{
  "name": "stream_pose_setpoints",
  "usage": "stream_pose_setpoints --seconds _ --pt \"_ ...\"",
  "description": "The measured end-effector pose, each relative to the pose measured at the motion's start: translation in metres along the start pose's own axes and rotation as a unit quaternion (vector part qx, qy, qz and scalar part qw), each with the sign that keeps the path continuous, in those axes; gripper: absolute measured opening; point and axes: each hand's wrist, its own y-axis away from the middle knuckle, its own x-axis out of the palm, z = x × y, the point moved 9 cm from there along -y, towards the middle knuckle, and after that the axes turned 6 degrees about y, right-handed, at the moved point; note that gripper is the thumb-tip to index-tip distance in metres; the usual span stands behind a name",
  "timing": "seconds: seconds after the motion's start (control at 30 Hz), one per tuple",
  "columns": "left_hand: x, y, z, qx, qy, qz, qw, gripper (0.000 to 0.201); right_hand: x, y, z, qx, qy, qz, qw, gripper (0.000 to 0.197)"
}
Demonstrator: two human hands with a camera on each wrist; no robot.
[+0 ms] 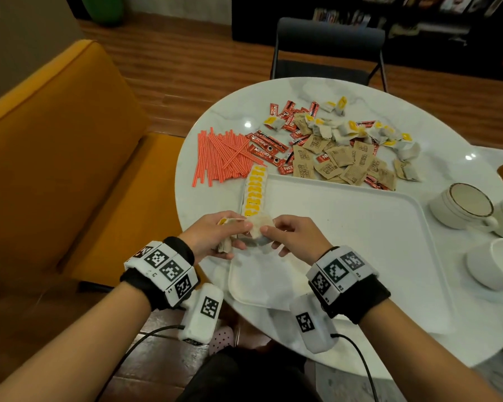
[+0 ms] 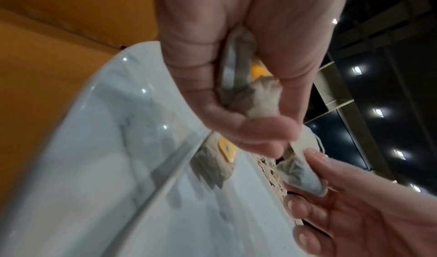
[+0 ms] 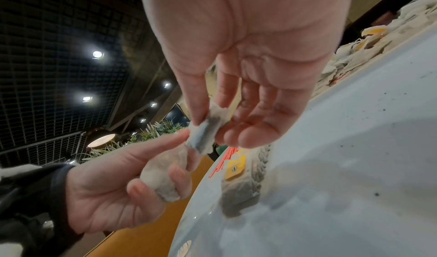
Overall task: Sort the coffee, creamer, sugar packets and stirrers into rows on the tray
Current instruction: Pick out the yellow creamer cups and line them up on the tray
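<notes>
My left hand [image 1: 238,227] grips a small bunch of white creamer packets [image 2: 248,92] with yellow labels over the near left corner of the white tray [image 1: 360,227]. Beside it, my right hand [image 1: 266,230] pinches one creamer packet [image 3: 205,132] between thumb and forefinger, still touching the bunch. A row of creamer packets [image 1: 254,192] lies overlapped along the tray's left edge. Beyond the tray on the table are red-and-white stirrers [image 1: 224,155], red coffee sticks [image 1: 267,146], brown sugar packets [image 1: 346,161] and a loose pile of creamers [image 1: 360,132].
The round marble table [image 1: 215,204] carries white cups [image 1: 462,207] at the right, close to the tray's edge. An orange sofa [image 1: 55,140] stands to the left and a dark chair [image 1: 328,47] at the far side.
</notes>
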Motion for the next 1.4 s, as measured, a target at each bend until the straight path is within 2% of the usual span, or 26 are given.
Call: stream_pose_setpoints --seconds 0.17,0.23,0.33,0.43,0.53,0.67,0.8,0.93,1.03,1.13,1.23,1.4 --pt "0.0 0.001 -0.005 0.025 -0.025 -0.016 0.999 0.01 -0.003 0.003 0.0 0.001 -0.01 -0.026 1.0 0.021" --pt "-0.002 0.001 -0.009 0.044 -0.046 -0.04 0.997 0.011 -0.009 0.002 0.0 0.001 -0.002 -0.062 0.998 0.024" --pt "0.0 0.003 -0.016 0.079 -0.069 -0.06 0.993 0.01 -0.02 0.003 0.007 -0.013 0.066 -0.125 0.99 0.025" --pt "0.011 0.004 -0.016 0.076 -0.055 -0.041 0.995 0.025 -0.019 0.006 0.021 -0.049 0.1 -0.145 0.983 0.025" --pt "0.019 0.006 -0.015 0.059 -0.004 -0.025 0.998 0.031 -0.011 0.008 0.032 -0.087 0.118 -0.138 0.979 0.022" --pt "0.018 0.006 -0.013 0.051 0.028 -0.006 0.998 0.021 -0.006 0.01 0.033 -0.106 0.096 -0.12 0.983 0.024" --pt "0.013 0.006 -0.008 0.04 0.048 -0.003 0.998 0.016 -0.006 0.009 0.027 -0.093 0.04 -0.099 0.99 0.016" --pt "0.014 0.009 -0.003 0.036 0.048 0.016 0.998 0.012 -0.009 0.003 0.017 -0.062 -0.056 -0.087 0.993 0.027" --pt "0.011 0.01 0.0 0.037 0.003 0.013 0.999 0.01 -0.006 0.001 0.015 -0.057 -0.088 -0.053 0.993 0.021" --pt "0.007 0.009 0.004 0.029 -0.084 0.008 0.996 0.011 -0.005 -0.002 0.01 -0.044 -0.052 -0.053 0.996 0.011" --pt "0.004 0.01 0.012 0.011 -0.156 0.01 0.988 0.01 0.001 -0.006 0.0 -0.013 -0.01 -0.042 0.999 0.01" --pt "0.002 0.016 0.025 -0.016 -0.253 0.019 0.967 0.03 0.014 -0.006 -0.017 0.031 0.025 -0.001 0.999 0.014"
